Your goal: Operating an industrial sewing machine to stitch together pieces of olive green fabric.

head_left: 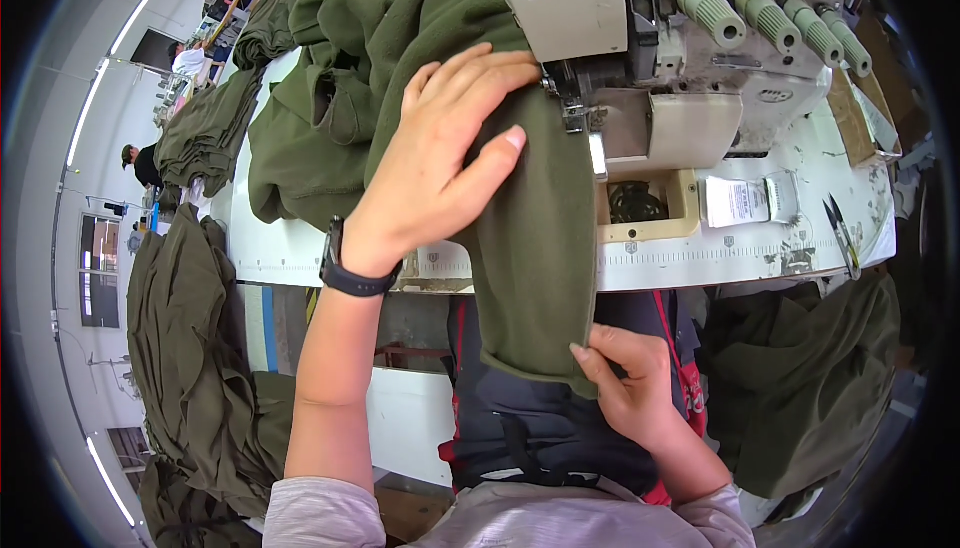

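- Seam under way, I'd judge: the cloth (pixel 530 238) runs from under the presser foot (pixel 574 116), off the tabletop (pixel 700 260), down to the lap.
- Left hand (pixel 440 158) lies flat and spread on the cloth, fingertips right beside the foot.
- Right hand (pixel 625 378) pinches the cloth's folded lower corner, below the tabletop edge.
- Most of that edge looks still unsewn; how much is stitched beyond the foot, I cannot tell.
- Count: one machine (pixel 690 58), four thread cones (pixel 765 13), one snips (pixel 843 236) well right of both hands, several cloth heaps (pixel 200 128) off to the left.
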A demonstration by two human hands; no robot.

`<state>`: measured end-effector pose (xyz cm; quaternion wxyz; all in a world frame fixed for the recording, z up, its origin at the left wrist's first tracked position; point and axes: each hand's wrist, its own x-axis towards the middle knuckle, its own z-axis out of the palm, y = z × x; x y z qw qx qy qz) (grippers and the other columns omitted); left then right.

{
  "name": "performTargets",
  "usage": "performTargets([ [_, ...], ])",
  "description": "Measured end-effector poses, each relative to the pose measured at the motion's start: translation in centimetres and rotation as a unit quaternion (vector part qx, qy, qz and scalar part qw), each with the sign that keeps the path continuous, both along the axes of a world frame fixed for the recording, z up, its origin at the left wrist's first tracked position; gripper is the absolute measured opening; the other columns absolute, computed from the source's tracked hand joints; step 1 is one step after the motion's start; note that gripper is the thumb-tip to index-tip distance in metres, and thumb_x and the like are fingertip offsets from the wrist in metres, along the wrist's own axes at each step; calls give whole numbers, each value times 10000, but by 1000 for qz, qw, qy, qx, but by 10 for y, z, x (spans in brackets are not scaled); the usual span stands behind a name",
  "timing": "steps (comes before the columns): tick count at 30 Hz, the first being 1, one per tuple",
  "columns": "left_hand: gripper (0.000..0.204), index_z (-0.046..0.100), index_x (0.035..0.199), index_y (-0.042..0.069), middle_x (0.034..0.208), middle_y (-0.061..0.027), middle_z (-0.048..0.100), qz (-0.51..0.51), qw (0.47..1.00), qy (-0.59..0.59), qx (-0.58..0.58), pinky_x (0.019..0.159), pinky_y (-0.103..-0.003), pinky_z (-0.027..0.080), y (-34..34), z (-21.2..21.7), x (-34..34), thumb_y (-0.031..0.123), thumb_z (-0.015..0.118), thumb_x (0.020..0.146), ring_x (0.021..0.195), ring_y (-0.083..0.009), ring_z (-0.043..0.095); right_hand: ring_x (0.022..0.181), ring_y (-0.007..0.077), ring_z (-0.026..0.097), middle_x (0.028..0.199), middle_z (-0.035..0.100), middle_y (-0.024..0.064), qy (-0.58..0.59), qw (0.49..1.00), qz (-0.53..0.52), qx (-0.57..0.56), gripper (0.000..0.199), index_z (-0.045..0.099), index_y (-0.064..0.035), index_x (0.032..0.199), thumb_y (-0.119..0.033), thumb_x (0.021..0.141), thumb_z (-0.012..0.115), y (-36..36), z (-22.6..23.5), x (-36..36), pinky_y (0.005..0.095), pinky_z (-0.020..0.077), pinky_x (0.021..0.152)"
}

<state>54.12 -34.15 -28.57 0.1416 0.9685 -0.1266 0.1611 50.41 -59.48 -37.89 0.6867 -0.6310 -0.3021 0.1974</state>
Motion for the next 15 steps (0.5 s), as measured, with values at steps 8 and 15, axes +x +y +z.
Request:
performTargets([
  [8,451,520,1306,66,1366,-130,516,11,1000,15,-12,1130,-509,189,26,-1,31,288,544,915,1367,-378,360,564,227,544,716,593,159,-48,997,-40,-35,129,633,79,991,46,867,622,12,9,33,270,448,553],
  [15,377,611,1184,54,1309,-126,553,99,947,-91,291,1066,-498,317,35,17,46,273,626,879,1281,-365,449,550,180,525,678,575,136,-87,986,-140,20,147,639,64,1016,37,873,622,44,9,45,265,438,544],
])
